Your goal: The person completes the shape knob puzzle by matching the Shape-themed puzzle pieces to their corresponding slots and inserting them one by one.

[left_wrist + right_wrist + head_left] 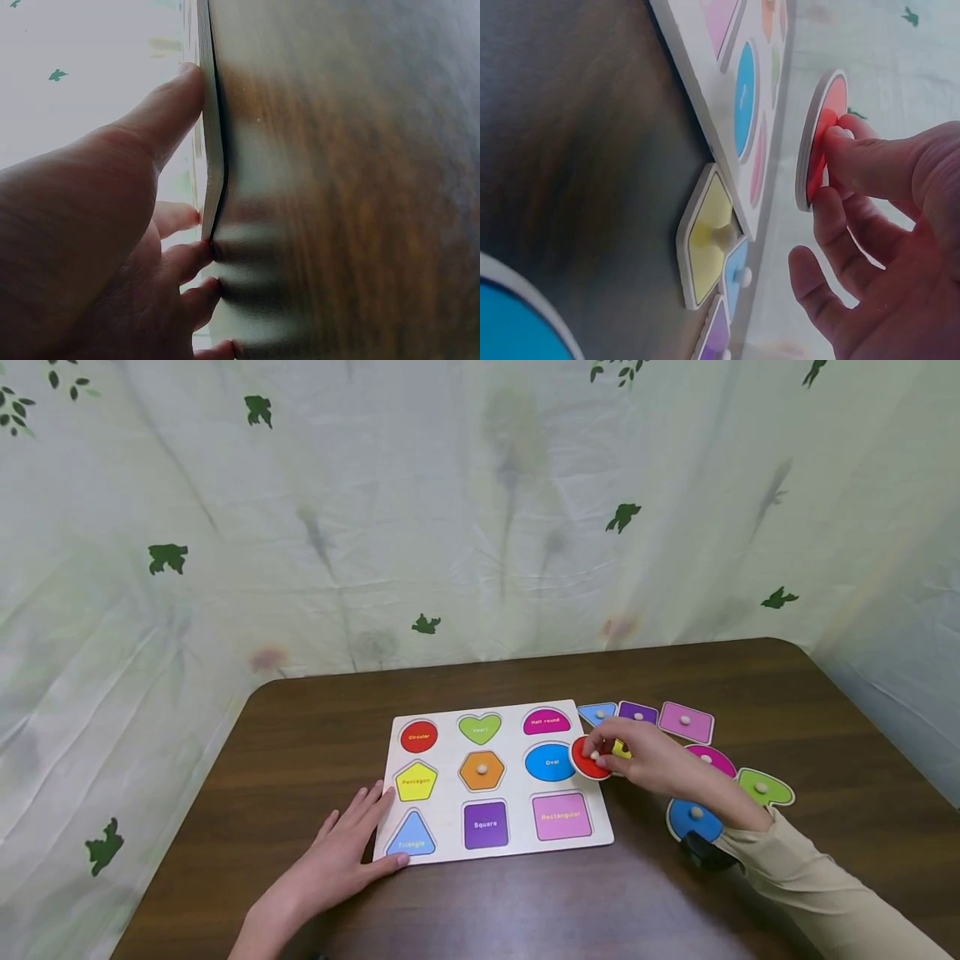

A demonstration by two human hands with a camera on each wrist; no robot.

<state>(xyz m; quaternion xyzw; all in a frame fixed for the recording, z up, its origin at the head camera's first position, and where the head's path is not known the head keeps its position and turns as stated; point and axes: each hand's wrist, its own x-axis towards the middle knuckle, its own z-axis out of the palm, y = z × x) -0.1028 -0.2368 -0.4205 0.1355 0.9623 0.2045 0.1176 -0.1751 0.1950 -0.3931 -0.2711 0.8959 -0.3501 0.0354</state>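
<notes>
A white shape puzzle board (447,827) with labelled coloured recesses lies on the table. An orange hexagon piece (471,765) with a knob sits in its middle recess. My left hand (337,856) rests at the board's left end, fingers extended along the side and thumb on the near corner. Between thumb and fingertips, my right hand (652,762) pinches the knob of a red circle piece (580,760). That piece overlaps the board's right edge in the head view. In the right wrist view the red piece (838,97) is raised and tilted, apart from the board.
Right of the board lie loose knobbed pieces: a yellow pentagon (707,217), blue triangle (595,713), purple square (628,710), pink rectangle (699,727), magenta piece (718,762), green heart (776,790) and blue oval (682,818). A patterned curtain (465,527) hangs behind the brown table (322,718).
</notes>
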